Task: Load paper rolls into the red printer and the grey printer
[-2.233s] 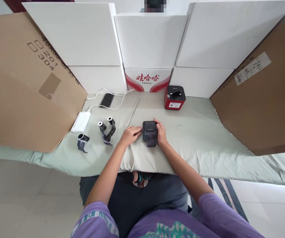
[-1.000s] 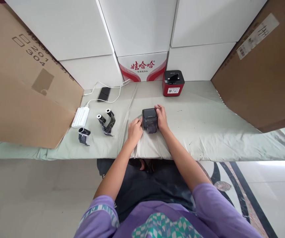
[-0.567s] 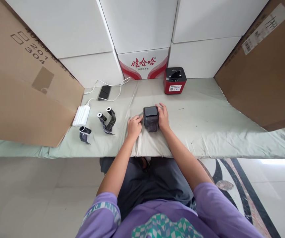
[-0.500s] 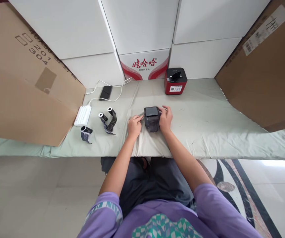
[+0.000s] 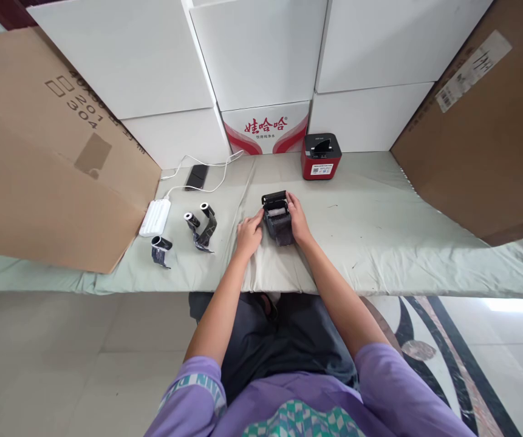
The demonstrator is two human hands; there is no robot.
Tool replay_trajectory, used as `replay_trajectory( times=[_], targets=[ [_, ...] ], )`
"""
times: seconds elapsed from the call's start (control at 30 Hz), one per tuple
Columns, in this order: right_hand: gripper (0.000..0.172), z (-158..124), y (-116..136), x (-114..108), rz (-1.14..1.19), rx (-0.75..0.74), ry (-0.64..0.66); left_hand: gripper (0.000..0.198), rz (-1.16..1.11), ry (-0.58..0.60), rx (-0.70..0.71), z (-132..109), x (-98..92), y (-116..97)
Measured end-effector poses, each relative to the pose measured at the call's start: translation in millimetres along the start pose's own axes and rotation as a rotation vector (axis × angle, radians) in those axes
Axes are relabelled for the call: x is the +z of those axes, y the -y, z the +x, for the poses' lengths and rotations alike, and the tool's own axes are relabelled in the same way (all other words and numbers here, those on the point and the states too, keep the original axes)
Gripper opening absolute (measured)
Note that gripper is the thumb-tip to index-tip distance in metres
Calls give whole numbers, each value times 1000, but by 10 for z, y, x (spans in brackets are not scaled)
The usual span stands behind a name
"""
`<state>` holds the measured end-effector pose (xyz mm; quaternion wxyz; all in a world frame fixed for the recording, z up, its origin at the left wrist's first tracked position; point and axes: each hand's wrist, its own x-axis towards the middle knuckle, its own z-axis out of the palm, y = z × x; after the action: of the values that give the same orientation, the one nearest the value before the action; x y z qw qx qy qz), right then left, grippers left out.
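Observation:
In front of me on the cloth stands a small black portable printer (image 5: 280,230), its lid (image 5: 274,198) raised and a white part showing inside. My right hand (image 5: 298,220) is wrapped along the printer's right side, fingertips up by the lid. At the left side my left hand (image 5: 249,235) presses its fingertips against the casing near the hinge, the other fingers curled. To the left stand two small black rolls with white cores (image 5: 202,226), trailing dark film. A third such roll (image 5: 161,244) lies nearer the edge.
A white power bank (image 5: 155,218) with a cable and a dark phone (image 5: 196,177) lie at the left. Behind the printer sits a red and black box-shaped device (image 5: 321,158). Cardboard panels flank both sides of the table (image 5: 370,243), and white boxes (image 5: 265,127) line the back.
The printer's lid has swung up and shows its inside. My right hand has shifted inward along the printer's side. The whole view has tilted slightly.

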<state>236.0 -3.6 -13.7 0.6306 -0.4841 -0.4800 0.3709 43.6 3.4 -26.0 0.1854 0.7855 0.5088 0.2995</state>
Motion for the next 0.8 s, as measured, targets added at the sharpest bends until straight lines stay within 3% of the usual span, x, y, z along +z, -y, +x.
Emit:
replay_trajectory(
  times=[0.23,0.47,0.63,0.8],
  targets=[
    [77,187,-100,-91,-135,80,65,70,14,95,-71,-5,-82,-98],
    [71,91,-10,-103,-174,-10,54,75,1,84,-48,-20,-76,-72],
    [55,63,52,-84,-272,-111,84,78,-2,117,-54,-11,-99,-95],
    [42,9,202,-79,-568,-110,104,76,29,168,-103,-12,-168,-187]
  ],
)
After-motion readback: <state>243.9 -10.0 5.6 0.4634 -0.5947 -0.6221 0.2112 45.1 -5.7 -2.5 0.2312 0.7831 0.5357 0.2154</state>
